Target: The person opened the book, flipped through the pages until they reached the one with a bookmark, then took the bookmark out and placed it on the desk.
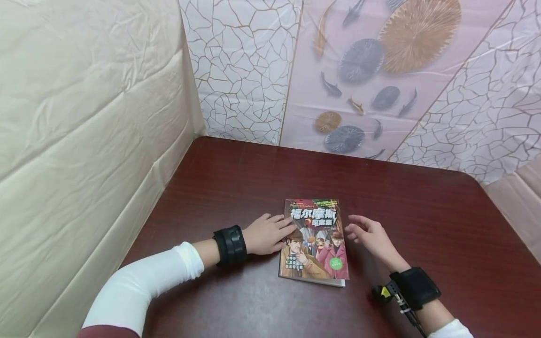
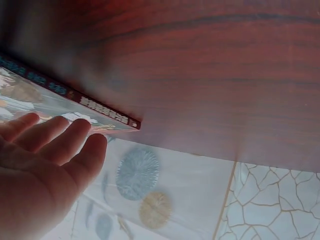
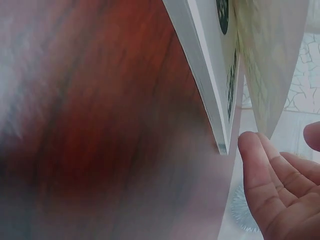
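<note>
A paperback book (image 1: 314, 263) with an illustrated cover and large white Chinese characters lies face up on the dark wooden table. My left hand (image 1: 268, 234) rests with extended fingers over its left edge. In the left wrist view the fingers cross the cover beside the dark spine (image 2: 75, 95). Just right of the book is my right hand (image 1: 372, 239), fingers loosely bent and thumb apart. From the right wrist, the front cover (image 3: 275, 55) stands lifted off the white page block (image 3: 212, 85), its corner close to the right fingertips (image 3: 251, 145).
The reddish-brown table (image 1: 236, 173) reaches back to a wall covering (image 1: 245, 70) with a crackle pattern and printed fish. Cream fabric (image 1: 84, 141) hangs along the left side. Black straps (image 1: 230, 245) circle both wrists; the right one carries a small device with a cable (image 1: 399, 298).
</note>
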### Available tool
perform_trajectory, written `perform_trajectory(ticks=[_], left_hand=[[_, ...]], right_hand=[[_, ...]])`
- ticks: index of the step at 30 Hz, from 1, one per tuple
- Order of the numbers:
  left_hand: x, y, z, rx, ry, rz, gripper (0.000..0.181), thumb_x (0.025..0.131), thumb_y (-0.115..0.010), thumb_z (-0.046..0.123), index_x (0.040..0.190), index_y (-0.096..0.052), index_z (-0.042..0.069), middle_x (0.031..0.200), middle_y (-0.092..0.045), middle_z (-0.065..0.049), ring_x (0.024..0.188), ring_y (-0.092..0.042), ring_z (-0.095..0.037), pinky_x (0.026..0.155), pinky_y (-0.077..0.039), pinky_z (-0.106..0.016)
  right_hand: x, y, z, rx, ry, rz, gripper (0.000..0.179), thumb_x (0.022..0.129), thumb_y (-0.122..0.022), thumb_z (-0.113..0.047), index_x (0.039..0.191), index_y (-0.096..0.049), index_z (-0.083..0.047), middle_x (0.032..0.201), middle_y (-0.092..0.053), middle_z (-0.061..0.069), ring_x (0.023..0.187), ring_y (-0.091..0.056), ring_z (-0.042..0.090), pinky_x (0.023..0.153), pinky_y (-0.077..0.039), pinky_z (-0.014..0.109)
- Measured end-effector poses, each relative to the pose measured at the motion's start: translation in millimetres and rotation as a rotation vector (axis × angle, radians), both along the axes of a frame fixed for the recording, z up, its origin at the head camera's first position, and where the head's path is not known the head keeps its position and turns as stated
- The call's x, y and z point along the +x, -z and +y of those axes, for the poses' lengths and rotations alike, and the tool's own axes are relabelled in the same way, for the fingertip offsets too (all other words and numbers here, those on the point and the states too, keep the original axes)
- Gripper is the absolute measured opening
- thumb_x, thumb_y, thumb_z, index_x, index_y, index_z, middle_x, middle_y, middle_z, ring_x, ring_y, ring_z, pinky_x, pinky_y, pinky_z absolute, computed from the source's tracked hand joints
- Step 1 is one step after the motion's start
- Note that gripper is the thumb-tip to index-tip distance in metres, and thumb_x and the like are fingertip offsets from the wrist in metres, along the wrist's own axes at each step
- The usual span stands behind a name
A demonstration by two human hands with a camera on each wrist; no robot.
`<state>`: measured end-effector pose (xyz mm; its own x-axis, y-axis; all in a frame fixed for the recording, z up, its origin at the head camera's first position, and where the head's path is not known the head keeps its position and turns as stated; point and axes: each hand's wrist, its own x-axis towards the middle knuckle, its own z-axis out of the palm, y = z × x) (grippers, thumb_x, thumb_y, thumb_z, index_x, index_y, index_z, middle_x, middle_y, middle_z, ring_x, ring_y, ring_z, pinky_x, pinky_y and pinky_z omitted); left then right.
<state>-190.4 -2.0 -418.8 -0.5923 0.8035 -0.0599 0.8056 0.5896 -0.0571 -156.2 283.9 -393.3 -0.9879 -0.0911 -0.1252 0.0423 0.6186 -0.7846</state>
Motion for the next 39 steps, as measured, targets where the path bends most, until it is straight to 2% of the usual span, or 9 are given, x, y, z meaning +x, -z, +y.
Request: perform_trajectory(ticks=[9, 18, 24, 32, 36, 39], left_hand=[[12.6, 0.3, -2.3, 0.002, 0.036, -0.014, 0.045, 0.091, -0.042, 0.04, 0.132, -0.042, 0.021, 0.137, -0.041, -0.001, 0.124, -0.041, -0.019, 0.094, -0.037, -0.04], [14.9, 4.5, -2.5, 0.004, 0.037, -0.015, 0.046, 0.091, -0.04, 0.041, 0.132, -0.041, 0.021, 0.138, -0.039, -0.001, 0.122, -0.042, -0.019, 0.092, -0.038, -0.039], [15.3, 5.8, -2.9, 0.012, 0.028, -0.015, 0.046, 0.091, -0.04, 0.041, 0.132, -0.041, 0.021, 0.139, -0.038, -0.001, 0.121, -0.042, -0.019, 0.091, -0.039, -0.038], [16.2, 5.9, -3.4, 0.018, 0.035, 0.001, 0.046, 0.091, -0.041, 0.04, 0.132, -0.042, 0.019, 0.139, -0.039, -0.002, 0.123, -0.041, -0.018, 0.093, -0.038, -0.037], [16.9, 7.2, -4.6, 0.037, 0.054, 0.033, 0.044, 0.091, -0.041, 0.039, 0.131, -0.043, 0.02, 0.138, -0.04, -0.002, 0.124, -0.039, -0.018, 0.094, -0.037, -0.037], [17.1, 8.3, -5.0, 0.09, 0.074, 0.074, 0.043, 0.09, -0.044, 0.037, 0.129, -0.045, 0.02, 0.136, -0.042, -0.002, 0.124, -0.04, -0.019, 0.094, -0.037, -0.037]], right_hand=[[8.4, 0.6, -7.9, -0.023, -0.006, -0.064, 0.044, 0.092, -0.044, -0.012, 0.129, -0.033, 0.01, 0.099, -0.059, 0.023, 0.072, -0.059, 0.017, 0.063, -0.049, 0.027], [12.1, 6.8, -10.9, -0.049, -0.013, -0.127, 0.048, 0.092, -0.046, -0.018, 0.13, -0.033, 0.007, 0.109, -0.056, 0.023, 0.073, -0.058, 0.015, 0.063, -0.049, 0.027], [14.4, 5.8, -14.8, -0.082, 0.007, -0.132, 0.048, 0.091, -0.045, -0.018, 0.131, -0.033, 0.007, 0.113, -0.054, 0.024, 0.072, -0.055, 0.013, 0.064, -0.049, 0.027], [19.5, 4.2, -20.2, -0.201, 0.079, -0.169, 0.05, 0.092, -0.044, -0.022, 0.133, -0.031, 0.004, 0.114, -0.052, 0.024, 0.076, -0.058, 0.01, 0.067, -0.051, 0.027], [24.6, -0.4, -26.6, -0.295, 0.143, -0.166, 0.056, 0.092, -0.043, -0.034, 0.134, -0.03, 0.0, 0.101, -0.056, 0.012, 0.077, -0.057, 0.006, 0.068, -0.05, 0.024], [27.9, -4.6, -32.7, -0.369, 0.162, -0.134, 0.06, 0.091, -0.038, -0.043, 0.134, -0.03, -0.001, 0.094, -0.054, 0.004, 0.079, -0.057, 0.004, 0.071, -0.049, 0.024]])
